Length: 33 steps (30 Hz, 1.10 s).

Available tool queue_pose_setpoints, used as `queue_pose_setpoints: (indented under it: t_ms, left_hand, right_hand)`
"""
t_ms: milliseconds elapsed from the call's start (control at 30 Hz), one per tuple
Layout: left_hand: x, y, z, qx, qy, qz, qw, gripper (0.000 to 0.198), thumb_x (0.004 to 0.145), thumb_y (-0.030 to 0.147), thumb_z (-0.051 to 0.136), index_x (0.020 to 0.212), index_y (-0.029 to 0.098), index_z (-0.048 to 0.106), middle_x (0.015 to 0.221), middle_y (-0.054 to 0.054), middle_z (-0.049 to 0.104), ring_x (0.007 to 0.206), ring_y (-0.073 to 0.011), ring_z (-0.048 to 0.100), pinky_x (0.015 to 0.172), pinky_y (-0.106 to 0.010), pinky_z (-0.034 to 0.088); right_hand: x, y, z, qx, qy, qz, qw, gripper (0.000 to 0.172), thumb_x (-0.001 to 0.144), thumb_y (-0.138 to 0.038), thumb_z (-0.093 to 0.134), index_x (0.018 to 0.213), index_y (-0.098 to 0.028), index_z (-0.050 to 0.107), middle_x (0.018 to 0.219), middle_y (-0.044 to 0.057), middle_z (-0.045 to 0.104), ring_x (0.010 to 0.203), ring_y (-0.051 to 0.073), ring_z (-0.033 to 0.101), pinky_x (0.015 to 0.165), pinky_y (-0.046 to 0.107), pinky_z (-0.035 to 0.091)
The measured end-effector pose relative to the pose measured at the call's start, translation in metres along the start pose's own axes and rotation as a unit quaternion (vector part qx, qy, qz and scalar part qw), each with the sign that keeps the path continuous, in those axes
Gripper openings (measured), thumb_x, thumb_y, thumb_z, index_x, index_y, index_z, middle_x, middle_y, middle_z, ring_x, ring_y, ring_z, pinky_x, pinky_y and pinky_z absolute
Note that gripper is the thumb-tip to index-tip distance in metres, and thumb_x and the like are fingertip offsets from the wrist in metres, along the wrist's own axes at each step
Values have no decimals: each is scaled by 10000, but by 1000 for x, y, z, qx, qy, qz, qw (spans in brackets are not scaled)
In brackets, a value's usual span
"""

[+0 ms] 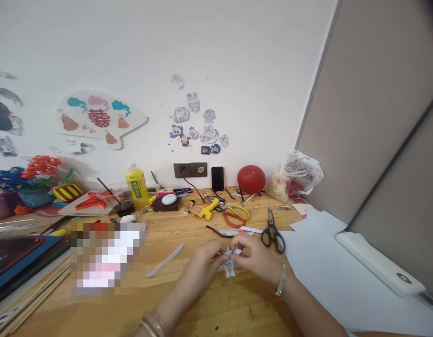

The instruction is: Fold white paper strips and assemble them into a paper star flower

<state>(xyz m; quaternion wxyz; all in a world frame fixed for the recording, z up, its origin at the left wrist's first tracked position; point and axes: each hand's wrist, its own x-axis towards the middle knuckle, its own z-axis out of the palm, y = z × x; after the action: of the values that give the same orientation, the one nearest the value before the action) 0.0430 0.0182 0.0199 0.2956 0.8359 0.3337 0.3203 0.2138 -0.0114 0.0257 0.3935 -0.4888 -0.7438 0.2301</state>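
My left hand [207,257] and my right hand [250,255] meet over the wooden table, each pinching a small folded piece of white paper [230,269]. Its lower ends flare out below my fingertips; the upper part is partly hidden by my fingers. Just right of my right hand lie black-handled scissors [271,234], blades pointing away. To the left of my left hand rests a narrow paper strip [166,260]. Behind my hands are more white paper scraps [249,230] and a thin black strip [218,231].
White paper sheets [318,252] cover the right side, with a long white device [379,263] on them. Farther back are a yellow glue gun [209,209], red-and-yellow-handled scissors [237,216], a red balloon [251,179], a yellow bottle [137,186] and a cup of dark drink [122,201]. Wooden sticks [40,292] lie left.
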Motion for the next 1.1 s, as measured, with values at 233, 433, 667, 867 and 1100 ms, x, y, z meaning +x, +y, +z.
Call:
queue_pose_setpoints:
  t_ms: [233, 433, 667, 867, 1100]
  left_hand:
    - [-1, 0, 1, 14, 24, 8, 1000, 143, 787, 209, 482, 674, 176, 563, 663, -4, 581, 641, -136, 519, 589, -206, 393]
    - [2, -2, 3, -11, 26, -27, 999, 92, 741, 195, 505, 696, 180, 584, 699, -14, 617, 661, -144, 553, 619, -219, 421]
    - [11, -8, 3, -67, 1, -97, 993, 153, 698, 249, 537, 652, 148, 642, 654, -23, 643, 644, -153, 567, 599, -216, 429]
    - [10, -17, 6, 18, -4, -36, 999, 170, 729, 239, 527, 624, 153, 630, 613, 7, 606, 582, -121, 513, 556, -186, 364]
    - [8, -12, -3, 51, -31, -15, 998, 190, 779, 259, 502, 648, 152, 589, 643, 7, 562, 615, -126, 501, 566, -189, 350]
  right_hand:
    - [2, 3, 8, -63, 35, -61, 996, 100, 716, -103, 546, 666, -190, 542, 706, -3, 582, 713, 156, 529, 666, 260, 388]
    - [4, 5, 9, -88, 38, -90, 991, 119, 740, -119, 546, 652, -200, 544, 702, 5, 588, 720, 165, 512, 663, 270, 379]
    - [9, 4, 8, 13, 34, 17, 999, 90, 681, -91, 550, 673, -179, 566, 721, 2, 595, 705, 152, 554, 622, 236, 417]
    - [23, 8, -1, -47, -67, -1, 997, 115, 645, -100, 585, 702, -186, 635, 700, -8, 625, 684, 157, 572, 621, 235, 412]
    - [41, 7, -11, -100, -175, -32, 979, 91, 623, -137, 663, 699, -183, 643, 653, -33, 607, 638, 135, 553, 557, 198, 376]
